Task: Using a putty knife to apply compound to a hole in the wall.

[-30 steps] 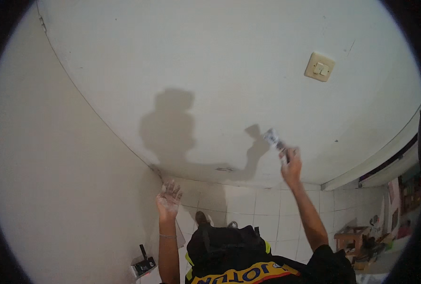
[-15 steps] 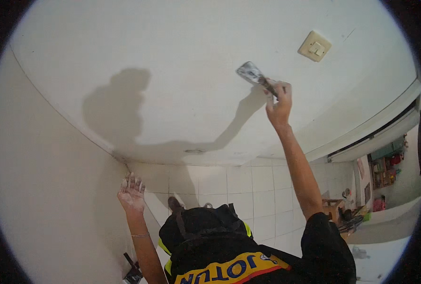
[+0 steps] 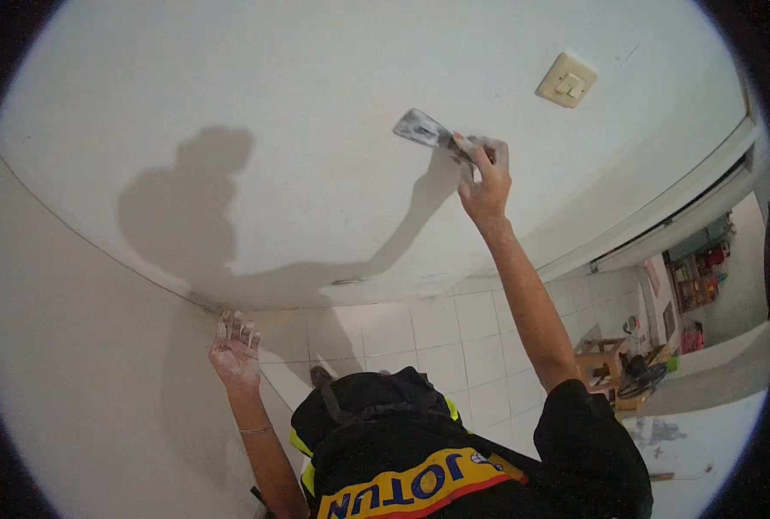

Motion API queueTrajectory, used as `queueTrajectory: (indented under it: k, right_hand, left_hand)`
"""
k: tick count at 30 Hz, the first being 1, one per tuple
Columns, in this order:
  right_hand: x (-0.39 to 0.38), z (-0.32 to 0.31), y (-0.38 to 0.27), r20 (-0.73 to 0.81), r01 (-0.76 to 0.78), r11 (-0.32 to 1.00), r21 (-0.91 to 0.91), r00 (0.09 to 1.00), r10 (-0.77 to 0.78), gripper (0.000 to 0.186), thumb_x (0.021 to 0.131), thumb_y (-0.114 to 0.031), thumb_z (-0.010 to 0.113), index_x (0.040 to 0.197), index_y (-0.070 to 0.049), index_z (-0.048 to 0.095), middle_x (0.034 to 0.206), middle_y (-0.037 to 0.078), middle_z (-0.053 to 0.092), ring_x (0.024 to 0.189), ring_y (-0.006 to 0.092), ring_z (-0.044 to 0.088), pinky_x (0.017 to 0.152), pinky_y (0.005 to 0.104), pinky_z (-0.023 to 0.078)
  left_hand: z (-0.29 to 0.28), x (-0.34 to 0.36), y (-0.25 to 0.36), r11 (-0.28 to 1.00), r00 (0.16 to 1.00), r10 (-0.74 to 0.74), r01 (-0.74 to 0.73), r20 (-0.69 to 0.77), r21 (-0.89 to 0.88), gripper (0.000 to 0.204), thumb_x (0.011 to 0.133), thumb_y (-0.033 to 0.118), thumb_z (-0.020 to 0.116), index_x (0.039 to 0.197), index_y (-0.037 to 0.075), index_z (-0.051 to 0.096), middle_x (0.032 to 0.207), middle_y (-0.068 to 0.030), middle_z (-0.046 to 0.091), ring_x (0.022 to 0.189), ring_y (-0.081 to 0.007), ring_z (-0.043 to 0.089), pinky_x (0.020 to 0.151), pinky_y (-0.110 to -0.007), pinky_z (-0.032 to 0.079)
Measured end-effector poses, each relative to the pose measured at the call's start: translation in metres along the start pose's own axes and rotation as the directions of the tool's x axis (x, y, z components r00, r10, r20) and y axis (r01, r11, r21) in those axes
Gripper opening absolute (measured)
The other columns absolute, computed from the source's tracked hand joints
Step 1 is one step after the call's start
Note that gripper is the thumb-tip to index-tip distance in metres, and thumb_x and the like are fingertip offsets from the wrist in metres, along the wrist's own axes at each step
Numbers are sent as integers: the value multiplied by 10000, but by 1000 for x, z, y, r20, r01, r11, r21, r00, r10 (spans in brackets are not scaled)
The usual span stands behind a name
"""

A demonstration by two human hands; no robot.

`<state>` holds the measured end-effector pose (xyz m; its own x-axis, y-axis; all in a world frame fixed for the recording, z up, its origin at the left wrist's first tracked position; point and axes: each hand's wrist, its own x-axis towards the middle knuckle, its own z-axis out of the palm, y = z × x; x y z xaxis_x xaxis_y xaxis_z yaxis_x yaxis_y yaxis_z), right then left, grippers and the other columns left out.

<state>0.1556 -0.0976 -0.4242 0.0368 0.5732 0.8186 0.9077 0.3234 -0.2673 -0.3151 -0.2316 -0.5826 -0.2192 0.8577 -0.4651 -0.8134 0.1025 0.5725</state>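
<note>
A putty knife (image 3: 423, 128) with a white-smeared metal blade is gripped in my right hand (image 3: 487, 182), its blade pointing left. It is at the white wall (image 3: 324, 190) in front of me; whether the blade touches the surface I cannot tell. My left hand (image 3: 236, 353) is raised near the wall corner at lower left, palm showing, fingers apart and slightly bent, holding nothing. White dust coats its fingers and palm. My shadow falls across the wall left of the knife.
A cream light switch (image 3: 567, 80) sits on the wall to the upper right. A side wall (image 3: 73, 346) rises at left. White floor tiles (image 3: 437, 333) lie below. At far right are a doorway, a wooden stool (image 3: 601, 363), a fan (image 3: 644, 381) and shelves (image 3: 696, 281).
The putty knife has swung to a flatter angle in my right hand. In the picture, hand and knife have shifted left, partly because the view has moved. My left hand remains open.
</note>
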Motion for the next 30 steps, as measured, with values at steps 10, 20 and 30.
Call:
queueTrajectory:
  k: [10, 20, 30]
  right_hand:
    - [13, 2, 11, -63, 4, 998, 67, 998, 0, 644, 720, 146, 638, 1266, -182, 734, 1106, 124, 584, 967, 270, 633, 817, 348, 558]
    - [31, -15, -10, -87, 90, 996, -1, 992, -90, 600, 671, 78, 629, 1229, -106, 751, 1075, 141, 592, 990, 324, 628, 871, 409, 558]
    - [62, -45, -96, -13, 278, 958, -71, 960, -280, 576, 715, 119, 686, 1194, -184, 782, 1034, 89, 625, 899, 218, 657, 777, 339, 576]
  left_hand:
    - [24, 26, 2, 992, 982, 39, -60, 185, 109, 472, 1028, 384, 603, 1376, 66, 577, 1240, -73, 645, 987, -201, 612, 863, -353, 427]
    - [72, 8, 43, 916, 955, 233, -279, 183, 287, 518, 1042, 419, 559, 1374, 23, 574, 1240, -127, 651, 998, -224, 640, 935, -405, 481]
    - [58, -14, 92, 885, 911, 330, -390, 248, 254, 390, 1025, 358, 598, 1276, 59, 607, 1161, -107, 670, 995, -208, 659, 896, -351, 487]
